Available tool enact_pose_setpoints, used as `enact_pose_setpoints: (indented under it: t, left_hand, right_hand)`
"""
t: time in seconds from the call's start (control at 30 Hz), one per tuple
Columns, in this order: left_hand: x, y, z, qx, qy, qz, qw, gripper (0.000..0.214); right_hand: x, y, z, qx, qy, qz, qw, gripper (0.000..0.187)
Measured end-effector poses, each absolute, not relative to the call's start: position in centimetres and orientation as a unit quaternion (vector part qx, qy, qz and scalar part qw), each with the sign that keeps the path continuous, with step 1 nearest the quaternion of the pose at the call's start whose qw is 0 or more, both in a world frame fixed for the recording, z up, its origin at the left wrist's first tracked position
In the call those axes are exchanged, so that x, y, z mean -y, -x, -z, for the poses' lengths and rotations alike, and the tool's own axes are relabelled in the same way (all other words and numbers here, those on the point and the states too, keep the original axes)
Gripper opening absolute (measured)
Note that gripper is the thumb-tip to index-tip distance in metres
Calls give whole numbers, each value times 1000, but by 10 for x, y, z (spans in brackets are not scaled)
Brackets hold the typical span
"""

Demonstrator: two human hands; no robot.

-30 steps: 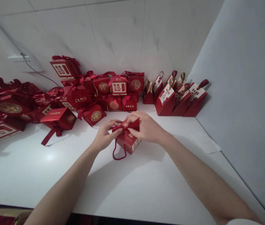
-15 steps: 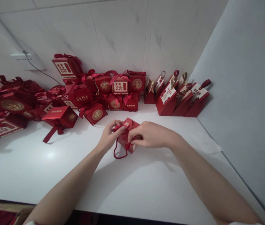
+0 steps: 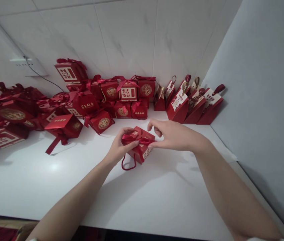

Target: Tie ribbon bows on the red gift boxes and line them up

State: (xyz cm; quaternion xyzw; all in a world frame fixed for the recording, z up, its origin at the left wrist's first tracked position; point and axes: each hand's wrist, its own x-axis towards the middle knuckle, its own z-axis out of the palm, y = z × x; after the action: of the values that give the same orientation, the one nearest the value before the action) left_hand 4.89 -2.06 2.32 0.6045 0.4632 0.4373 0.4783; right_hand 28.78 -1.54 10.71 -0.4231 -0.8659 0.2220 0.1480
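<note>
A small red gift box (image 3: 138, 155) with white lettering stands on the white table. Across its top runs a dark red ribbon (image 3: 145, 141), gathered in a knot or bow. My left hand (image 3: 122, 144) is at the box's left side, its thumb pressing on the ribbon and its fingers curled round the far corner. My right hand (image 3: 174, 135) is at the right of the box, thumb tip by the ribbon's end and bent fingers apart from the thumb. A red cord handle (image 3: 128, 168) loops down onto the table at the box's near left.
Red gift boxes with ribbons (image 3: 129, 92) are stacked along the tiled wall (image 3: 129, 36), with more piled at left. One box (image 3: 68, 127) trails its ribbon on the table (image 3: 81, 187). Slanted red boxes with strap loops (image 3: 178, 108) stand at back right, near a pale panel (image 3: 262, 83).
My right hand has moved right and up from the box's front, and its fingers have spread. The ribbon now stretches across the top toward the right. My left hand has barely moved.
</note>
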Motion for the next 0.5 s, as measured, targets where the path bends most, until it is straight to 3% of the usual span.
enact_pose_setpoints:
  t: [0.2, 0.33, 0.5]
  left_hand:
    - [19, -47, -25, -452, -639, -429, 451, 26]
    - [18, -46, -24, -452, -642, -424, 451, 19]
    - [19, -46, -24, -454, -651, -408, 450, 20]
  right_hand:
    - [1, -286, -92, 890, 361, -237, 149, 17]
    - [-2, -281, -90, 885, 358, -229, 190, 22]
    - [-3, -279, -86, 869, 408, -216, 178, 23]
